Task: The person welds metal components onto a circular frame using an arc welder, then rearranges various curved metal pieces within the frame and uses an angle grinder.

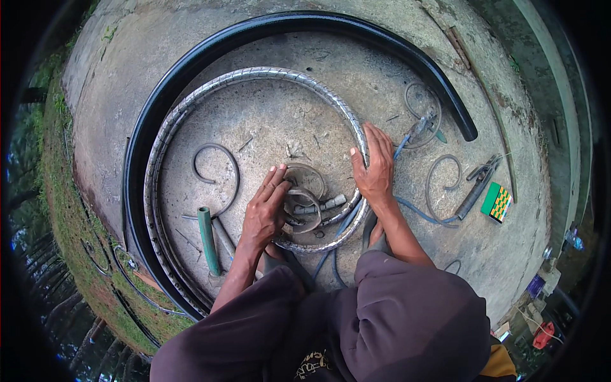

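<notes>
A silver, banded hoop [280,72] of hose-like material lies coiled on the concrete between my legs and beyond. My right hand [375,169] grips its right side, with the thumb on the inner edge and the fingers along the outer side. Inside the lower part of the hoop, my left hand [266,210] lies palm down with its fingers stretched forward. Beside those fingers are thin grey loops [312,172] and a pale grey tube end [328,204]. What lies under my left palm is hidden.
A thick black tube [254,30] curves around the hoop. Left of my left hand stand a green tube [207,239] and a curled grey strip [237,172]. At the right lie a clamp-like tool [423,124], a long-handled tool [477,184], blue cable [420,210] and a green-and-yellow checked box [496,202].
</notes>
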A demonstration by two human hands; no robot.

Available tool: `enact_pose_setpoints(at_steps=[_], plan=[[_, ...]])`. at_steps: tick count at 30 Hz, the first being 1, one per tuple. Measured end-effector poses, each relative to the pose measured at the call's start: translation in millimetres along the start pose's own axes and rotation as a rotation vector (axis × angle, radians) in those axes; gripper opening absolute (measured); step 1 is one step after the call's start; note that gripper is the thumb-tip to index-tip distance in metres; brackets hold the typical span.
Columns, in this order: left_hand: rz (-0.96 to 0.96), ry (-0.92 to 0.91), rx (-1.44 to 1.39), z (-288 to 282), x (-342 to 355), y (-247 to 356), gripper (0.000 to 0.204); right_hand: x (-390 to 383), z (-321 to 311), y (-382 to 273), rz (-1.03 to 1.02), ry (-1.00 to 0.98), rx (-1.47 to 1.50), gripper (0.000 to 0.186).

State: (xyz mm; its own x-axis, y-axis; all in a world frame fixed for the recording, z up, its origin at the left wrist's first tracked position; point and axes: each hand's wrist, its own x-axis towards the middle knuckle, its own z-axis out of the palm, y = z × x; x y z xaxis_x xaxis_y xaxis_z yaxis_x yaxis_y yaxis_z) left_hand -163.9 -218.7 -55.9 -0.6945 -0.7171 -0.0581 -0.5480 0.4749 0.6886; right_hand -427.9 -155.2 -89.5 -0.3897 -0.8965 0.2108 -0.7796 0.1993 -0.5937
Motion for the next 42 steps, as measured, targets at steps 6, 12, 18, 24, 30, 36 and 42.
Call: enact_pose_setpoints(at_steps=[6,12,18,24,30,36,42], plan=[[0.016,-0.003,0.003,5.8,4.1,3.2,0.045,1.3,-6.3,7.5,-0.003,0.003,0.014,0.051],[0.022,0.016,0.02,-6.2,-3.9,-6.0,0.045,6.6,1.8,-8.7,-0.021,-0.044,0.009,0.05],[0.065,-0.029,0.023,2.8,-8.4,-16.2,0.051,1.8,-1.4,-8.0,0.023,-0.095,-0.007,0.049],[0.093,0.097,-0.017,21.8,-13.3,-18.1,0.037,-1.5,-4.0,2.7,-0.001,-0.134,-0.051,0.05],[0.105,0.134,-0.038,32.2,-8.4,-17.8,0.036,0.2,-4.9,8.4,0.007,-0.176,-0.132,0.053],[0.137,0.23,-0.002,38.9,-3.8,-19.5,0.033,4.8,-9.9,16.1,-0.027,-0.25,-0.2,0.053],[0.112,0.243,-0.058,41.4,-4.6,-19.0,0.034,7.5,-14.8,20.9,-0.045,-0.321,-0.252,0.054]])
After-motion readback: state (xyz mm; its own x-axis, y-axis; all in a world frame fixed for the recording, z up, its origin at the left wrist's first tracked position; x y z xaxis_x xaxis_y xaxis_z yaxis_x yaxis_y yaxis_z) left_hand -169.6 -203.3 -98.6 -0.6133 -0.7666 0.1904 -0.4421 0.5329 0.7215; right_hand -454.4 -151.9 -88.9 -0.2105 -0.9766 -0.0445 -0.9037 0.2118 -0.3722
